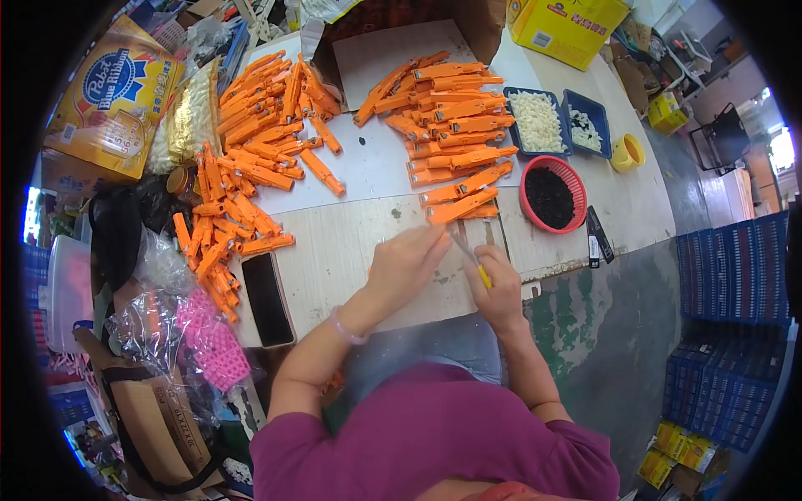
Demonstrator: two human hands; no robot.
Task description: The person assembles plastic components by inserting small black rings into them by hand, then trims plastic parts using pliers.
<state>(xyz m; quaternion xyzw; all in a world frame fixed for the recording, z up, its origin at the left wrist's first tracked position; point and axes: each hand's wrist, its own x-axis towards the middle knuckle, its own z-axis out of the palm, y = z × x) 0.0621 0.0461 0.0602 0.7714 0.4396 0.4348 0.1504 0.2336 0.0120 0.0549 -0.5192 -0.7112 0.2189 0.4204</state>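
My left hand (408,265) is closed, slightly blurred, over the table's front part. Bits of orange show at its edges, so it seems to hold an orange plastic piece, mostly hidden by the fingers. In my right hand (496,290) is a slim metal tool with a yellow handle (484,275); its tip points at the left fingertips, and its exact kind is unclear. Just beyond both hands lies a stacked row of long orange plastic pieces (459,157). A looser heap of similar orange pieces (263,159) spreads to the left.
Right of the row stand a blue tray of white bits (536,122), a second blue tray (595,114), a red basket of black bits (551,196) and a yellow cup (627,154). A phone (267,299) lies left. An open carton (401,21) stands at the back.
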